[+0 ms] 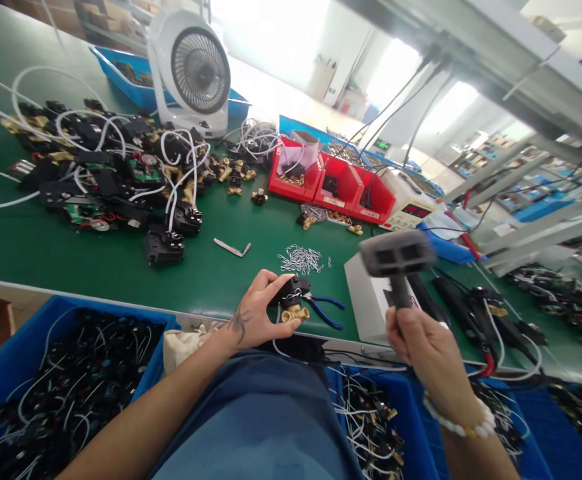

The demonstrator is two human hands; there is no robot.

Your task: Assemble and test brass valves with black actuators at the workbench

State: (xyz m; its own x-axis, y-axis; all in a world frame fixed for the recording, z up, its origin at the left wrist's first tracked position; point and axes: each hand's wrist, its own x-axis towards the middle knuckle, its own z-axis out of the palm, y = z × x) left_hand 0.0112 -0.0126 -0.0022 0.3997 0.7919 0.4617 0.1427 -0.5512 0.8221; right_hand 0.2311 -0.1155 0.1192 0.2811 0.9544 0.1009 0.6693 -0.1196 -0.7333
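My left hand (258, 310) is closed around a small brass valve fitting (295, 314) with a black housing on top, steadying it at the table's front edge. Pliers (328, 312) with blue handles lie right against its far side, their jaws partly hidden by the part. My right hand (423, 340) grips the handle of a grey hammer-shaped tool (397, 253), raised over the white box (365, 300). Its broad head has two dark recesses and is blurred. Just beyond the left hand is a loose pile of small bent wire clips (301, 259).
A hex key (233, 248) lies left of the clips. Black units with white cables (101, 173) heap up at left, before a white fan (195, 73). Red bins (338, 183) stand behind. Blue crates (65, 307) of parts sit below the table edge. Black tools (463, 313) lie at right.
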